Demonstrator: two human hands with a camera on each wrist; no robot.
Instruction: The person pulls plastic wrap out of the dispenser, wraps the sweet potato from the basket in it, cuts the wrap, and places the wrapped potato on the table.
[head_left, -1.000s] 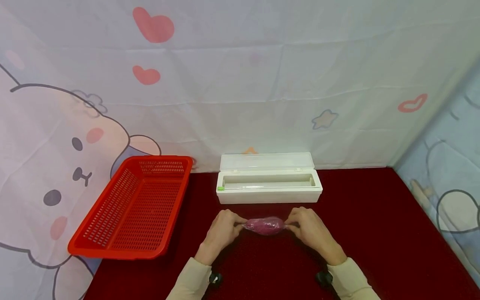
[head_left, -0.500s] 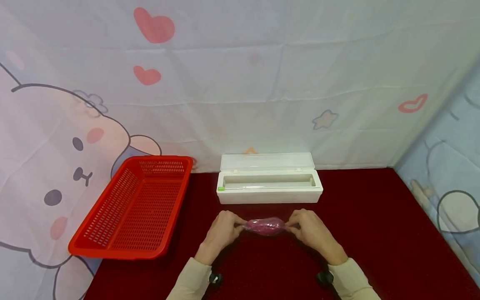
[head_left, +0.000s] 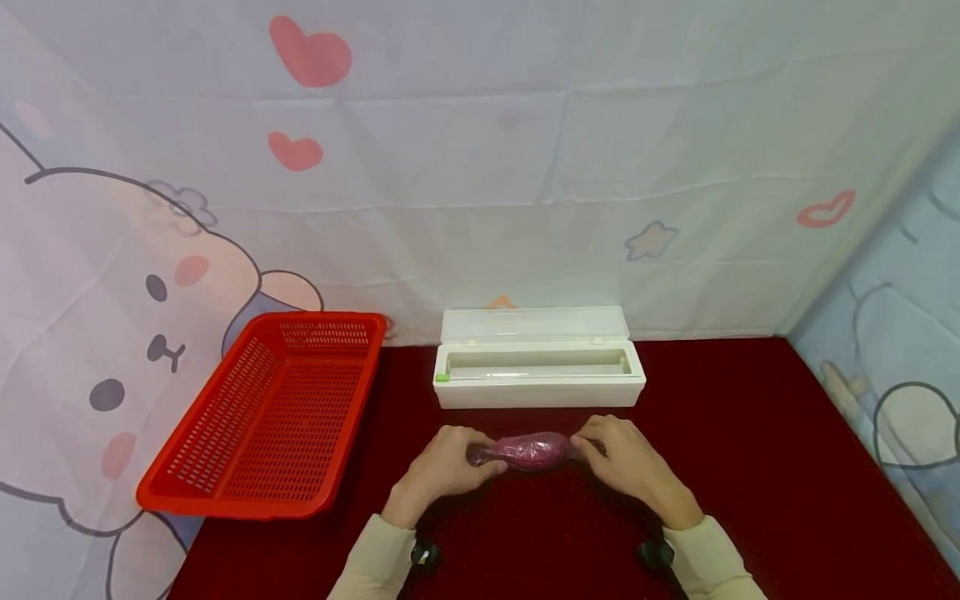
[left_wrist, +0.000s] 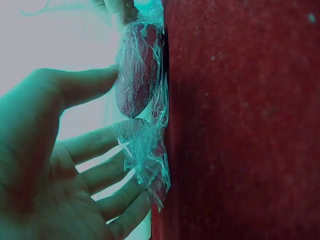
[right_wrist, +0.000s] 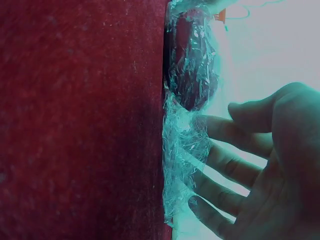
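Note:
A reddish-purple oblong that looks like a sweet potato (head_left: 534, 451), wrapped in shiny cling film, lies on the dark red tabletop between the two hands. My left hand (head_left: 447, 463) is at its left end, fingers fairly straight behind the crumpled film tail (left_wrist: 146, 155) and thumb tip overlapping the wrapped side in the left wrist view. At the other end is my right hand (head_left: 628, 461); its spread fingers lie along the loose film (right_wrist: 181, 150), with the thumb standing apart from them.
Behind the hands stands a white cling film box (head_left: 540, 395), its clear lid (head_left: 534, 326) raised and a roll inside. To the left is a red perforated plastic basket (head_left: 347, 437). A printed cloth (head_left: 465, 150) hangs behind the table.
Both hands have loosened their pinch on the twisted film ends. The left thumb and fingers have spread apart, and the film tails have come into view.

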